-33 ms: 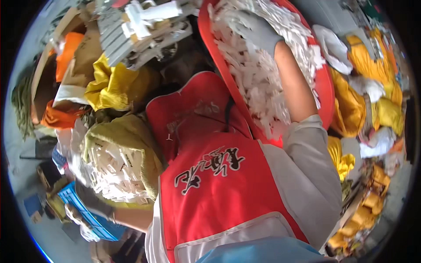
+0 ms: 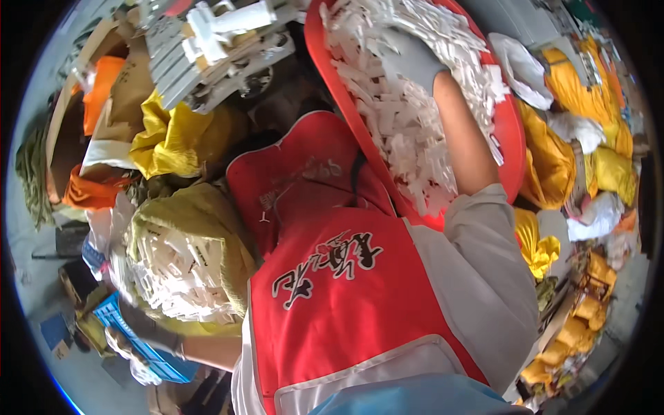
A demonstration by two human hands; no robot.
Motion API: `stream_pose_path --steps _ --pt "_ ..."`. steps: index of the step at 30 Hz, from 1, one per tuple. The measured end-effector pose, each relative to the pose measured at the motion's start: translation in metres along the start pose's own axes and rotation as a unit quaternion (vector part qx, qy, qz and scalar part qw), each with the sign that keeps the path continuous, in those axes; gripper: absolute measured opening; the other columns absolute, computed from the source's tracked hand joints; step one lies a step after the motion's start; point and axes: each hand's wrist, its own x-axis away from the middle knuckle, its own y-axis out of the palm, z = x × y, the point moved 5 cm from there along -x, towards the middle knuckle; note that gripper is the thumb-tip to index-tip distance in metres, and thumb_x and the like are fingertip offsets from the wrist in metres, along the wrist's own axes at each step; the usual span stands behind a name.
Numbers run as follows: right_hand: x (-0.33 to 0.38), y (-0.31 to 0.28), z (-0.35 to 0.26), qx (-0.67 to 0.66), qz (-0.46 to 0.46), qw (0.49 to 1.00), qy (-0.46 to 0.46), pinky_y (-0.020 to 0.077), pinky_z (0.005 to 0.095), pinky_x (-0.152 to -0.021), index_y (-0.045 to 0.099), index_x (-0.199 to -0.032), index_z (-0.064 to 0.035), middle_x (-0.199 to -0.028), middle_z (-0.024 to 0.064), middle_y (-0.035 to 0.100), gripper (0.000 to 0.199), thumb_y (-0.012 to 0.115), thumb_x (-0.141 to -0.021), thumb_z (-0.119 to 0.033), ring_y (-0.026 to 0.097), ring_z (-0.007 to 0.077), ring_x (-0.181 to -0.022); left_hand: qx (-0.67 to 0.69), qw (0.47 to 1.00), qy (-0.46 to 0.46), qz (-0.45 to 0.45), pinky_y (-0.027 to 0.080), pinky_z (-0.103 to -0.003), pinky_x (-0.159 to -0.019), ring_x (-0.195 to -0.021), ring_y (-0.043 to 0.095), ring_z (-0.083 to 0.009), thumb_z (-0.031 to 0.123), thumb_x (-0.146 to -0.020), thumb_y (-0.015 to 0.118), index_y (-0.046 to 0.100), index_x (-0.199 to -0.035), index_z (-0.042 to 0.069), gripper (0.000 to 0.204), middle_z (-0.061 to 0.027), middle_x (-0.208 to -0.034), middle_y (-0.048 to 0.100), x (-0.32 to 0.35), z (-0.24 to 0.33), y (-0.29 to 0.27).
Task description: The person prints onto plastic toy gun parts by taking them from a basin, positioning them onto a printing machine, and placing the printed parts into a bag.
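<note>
My right hand [image 2: 413,57] wears a grey glove and lies over a heap of white plastic pieces [image 2: 415,145] in a red tub [image 2: 513,135]. Its fingers look stretched out among the pieces, blurred at the tips. Down at the left, my gloved left hand [image 2: 149,325] is between a greenish woven sack [image 2: 176,207] and a blue plastic crate [image 2: 149,353]. Blur and shade hide its fingers. White pieces with dark print fill the sack's open mouth.
A grey slatted machine part [image 2: 176,66] with a white fixture stands ahead at left. Beside it lie a yellow bag [image 2: 169,138] and a cardboard box [image 2: 131,86] with orange cloth. Yellow sacks [image 2: 546,162] crowd the right side, beyond the tub.
The whole view has shifted slightly. My right hand has sunk a little among the white pieces and its fingers show less clearly. My left hand stays beside the crate.
</note>
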Motion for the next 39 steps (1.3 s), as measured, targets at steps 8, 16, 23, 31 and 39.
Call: stream_pose_path --steps 8,16,23,31,39 --pt "0.188 0.109 0.079 0.134 -0.424 0.877 0.181 0.0455 0.0426 -0.096 0.053 -0.13 -0.0155 -0.13 0.0178 0.054 0.047 0.056 -0.087 -0.035 0.055 0.0358 -0.115 0.025 0.997 0.058 -0.04 0.05 -0.028 -0.088 -0.098 0.064 -0.0169 0.006 -0.092 0.059 0.066 -0.111 -0.002 0.022 -0.0087 -0.111 0.068 -0.003 0.06 0.046" --pt "0.191 0.1 0.076 0.099 -0.399 0.87 0.273 0.0465 0.0388 -0.092 0.054 -0.127 -0.0139 -0.117 0.0142 0.061 0.052 0.067 -0.081 -0.035 0.059 0.0278 -0.107 0.023 0.986 0.114 -0.121 0.052 -0.028 -0.091 -0.102 0.064 -0.0165 0.009 -0.096 0.053 0.064 -0.117 -0.001 0.025 -0.0082 -0.114 0.067 -0.015 0.122 0.114" --pt "0.203 0.073 0.123 -0.214 -0.089 0.897 0.377 0.0484 0.0278 -0.08 0.054 -0.125 -0.0074 -0.107 0.0049 0.062 0.047 0.068 -0.081 -0.015 0.059 0.016 -0.089 0.105 0.981 0.085 -0.137 0.05 -0.029 -0.09 -0.102 0.063 -0.0158 0.01 -0.096 0.054 0.064 -0.115 -0.002 0.025 -0.009 -0.114 0.067 -0.014 0.126 0.135" --pt "0.23 0.1 0.124 -0.048 -0.065 0.939 0.334 0.0427 0.036 -0.101 0.057 -0.124 -0.0063 -0.124 0.0159 0.056 0.048 0.066 -0.077 -0.008 0.054 0.0297 -0.117 0.162 0.963 0.113 -0.186 0.049 -0.031 -0.085 -0.096 0.064 -0.019 0.005 -0.089 0.06 0.066 -0.11 -0.001 0.022 -0.0124 -0.106 0.069 -0.027 0.155 0.17" --pt "0.185 0.069 0.098 -0.216 0.074 0.94 0.254 0.0454 0.0253 -0.086 0.053 -0.129 -0.0052 -0.116 0.0055 0.058 0.045 0.059 -0.084 0.001 0.056 0.014 -0.1 0.173 0.93 0.254 -0.2 0.05 -0.032 -0.086 -0.099 0.066 -0.0265 0.01 -0.083 0.067 0.065 -0.109 0.004 0.026 -0.0139 -0.104 0.068 -0.063 0.256 0.236"
